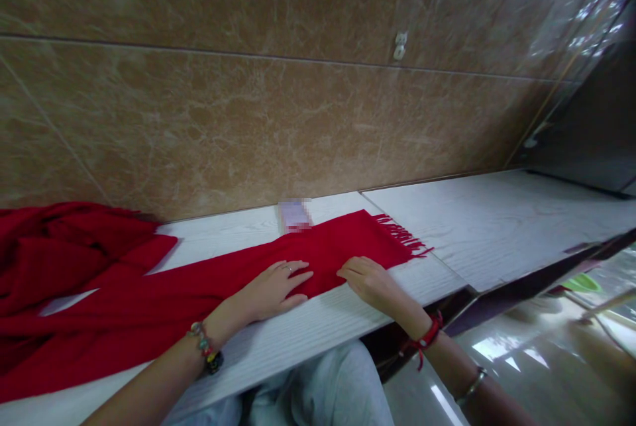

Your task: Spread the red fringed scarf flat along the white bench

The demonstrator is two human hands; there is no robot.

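Note:
A long red scarf [163, 293] with a fringed end [405, 235] lies stretched along a white table [497, 227]. My left hand [271, 290] rests flat on the scarf, fingers stretched out and together, a ring on one finger. My right hand [368, 280] lies at the scarf's near edge, palm down, fingers slightly curled on the fabric; whether it pinches the cloth I cannot tell. The scarf's other end is bunched in a heap [64, 247] at the left.
A brown marble wall [248, 114] runs right behind the table, with a small white fitting [400, 46] on it. A blurred small object [295, 215] sits by the wall. Glossy floor [521, 346] lies to the right, my grey-trousered knees [322, 393] below.

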